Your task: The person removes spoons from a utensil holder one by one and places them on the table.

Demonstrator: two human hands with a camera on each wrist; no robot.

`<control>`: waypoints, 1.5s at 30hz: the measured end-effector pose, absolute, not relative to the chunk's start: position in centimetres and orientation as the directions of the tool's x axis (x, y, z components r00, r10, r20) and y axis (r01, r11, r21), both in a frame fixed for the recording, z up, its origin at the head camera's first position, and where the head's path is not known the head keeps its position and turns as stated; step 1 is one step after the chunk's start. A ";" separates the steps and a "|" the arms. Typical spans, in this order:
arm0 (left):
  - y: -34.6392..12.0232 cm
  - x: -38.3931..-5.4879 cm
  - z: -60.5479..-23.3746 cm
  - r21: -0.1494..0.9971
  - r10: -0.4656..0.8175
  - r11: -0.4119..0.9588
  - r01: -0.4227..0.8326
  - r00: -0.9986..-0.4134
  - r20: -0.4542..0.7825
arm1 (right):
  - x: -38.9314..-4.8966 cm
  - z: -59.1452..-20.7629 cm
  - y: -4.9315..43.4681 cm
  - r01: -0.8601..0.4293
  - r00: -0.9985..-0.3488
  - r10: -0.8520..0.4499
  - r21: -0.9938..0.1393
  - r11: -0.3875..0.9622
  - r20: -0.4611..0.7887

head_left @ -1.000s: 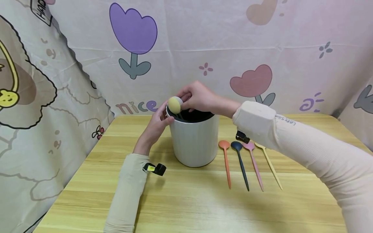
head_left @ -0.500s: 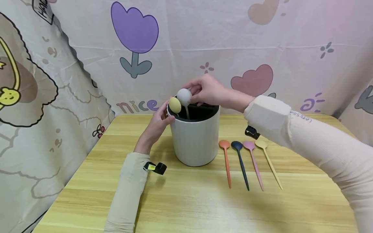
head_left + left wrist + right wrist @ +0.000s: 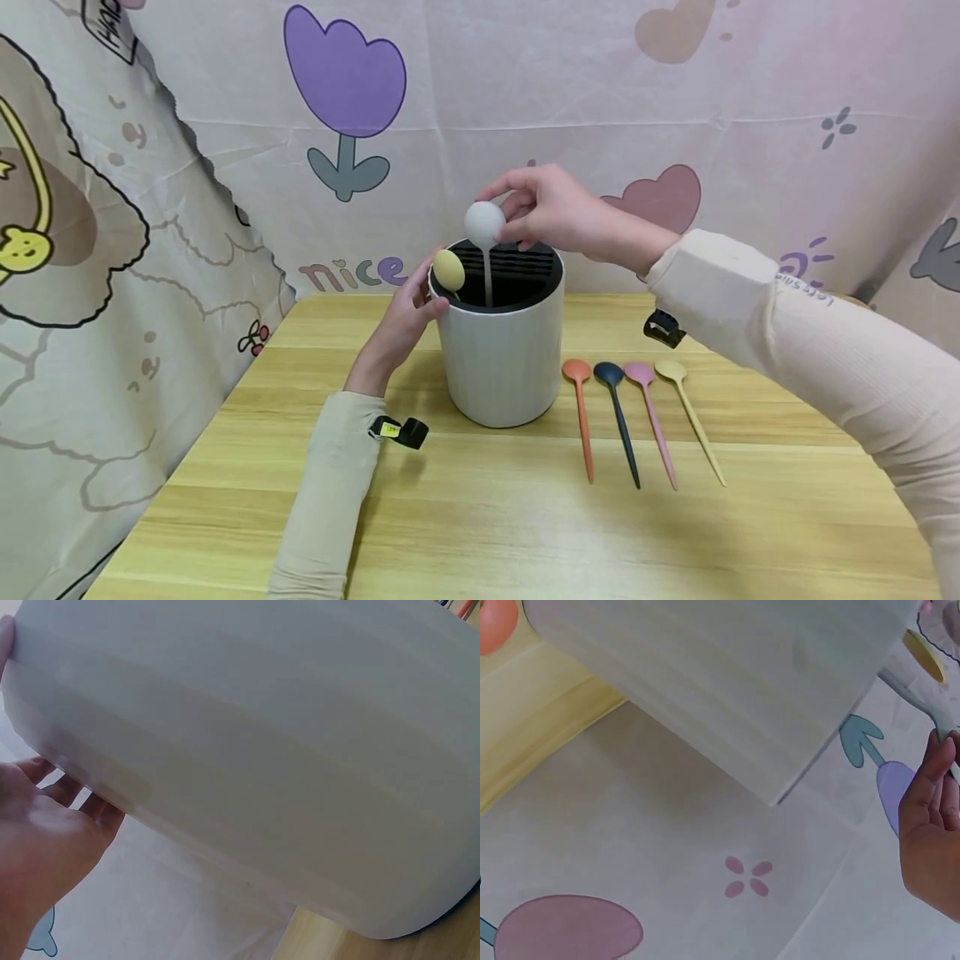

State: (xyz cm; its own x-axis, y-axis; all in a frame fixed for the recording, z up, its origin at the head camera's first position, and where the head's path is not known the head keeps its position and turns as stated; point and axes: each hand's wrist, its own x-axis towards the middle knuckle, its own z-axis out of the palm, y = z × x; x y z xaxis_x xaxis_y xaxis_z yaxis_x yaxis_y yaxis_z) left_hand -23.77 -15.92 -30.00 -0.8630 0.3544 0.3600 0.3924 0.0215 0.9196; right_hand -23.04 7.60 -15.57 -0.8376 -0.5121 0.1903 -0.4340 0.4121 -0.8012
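A white utensil holder (image 3: 501,367) with a black slotted insert (image 3: 517,265) stands upright on the table. At its left rim my left hand (image 3: 399,329) grips it, thumb in front and fingers round the side, as the left wrist view shows with the fingers (image 3: 101,810) touching the wall. My right hand (image 3: 566,212) pinches a white spoon (image 3: 484,223) just by its bowl, above the holder. The spoon's handle points down into the dark opening, its lower end hidden. A yellow spoon (image 3: 448,271) stands in the holder at the left, bowl up.
Right of the holder, an orange spoon (image 3: 577,372), a dark blue spoon (image 3: 610,375), a pink spoon (image 3: 641,373) and a pale yellow spoon (image 3: 671,370) lie in a row on the wooden table (image 3: 480,517). A printed cloth (image 3: 480,100) hangs behind.
My right hand has moved up and to the right with the white spoon, whose bowl rises further above the holder and shows more of its handle. My left hand stays at the rim.
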 end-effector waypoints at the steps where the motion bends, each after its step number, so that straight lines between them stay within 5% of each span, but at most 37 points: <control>1: -15.9 -23.8 -30.0 0.919 0.355 0.021 0.393 -0.863 0.361 | -23.0 -15.4 7.6 -0.436 -0.839 -0.507 -0.803 0.407 0.199; 19: -15.8 -23.6 -29.9 0.915 0.351 0.023 0.403 -0.860 0.370 | -21.6 -13.1 9.0 -0.451 -0.852 -0.434 -0.834 0.319 0.295; 29: -15.9 -23.5 -29.7 0.915 0.346 0.034 0.403 -0.863 0.367 | -21.1 -12.6 9.1 -0.442 -0.860 -0.344 -0.887 0.132 0.377; 45: -15.9 -23.4 -29.9 0.921 0.356 0.014 0.390 -0.862 0.360 | -21.5 -14.3 10.3 -0.538 -0.828 -0.290 -0.827 0.166 0.480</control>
State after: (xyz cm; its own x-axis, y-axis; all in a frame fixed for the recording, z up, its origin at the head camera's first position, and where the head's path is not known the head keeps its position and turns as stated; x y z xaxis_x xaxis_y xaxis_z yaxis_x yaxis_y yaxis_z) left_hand -23.45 -15.89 -29.90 -0.8622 0.3562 0.3602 0.3903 0.0140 0.9206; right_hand -21.46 10.26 -14.28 -0.8276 -0.2902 0.4804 -0.5379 0.1656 -0.8266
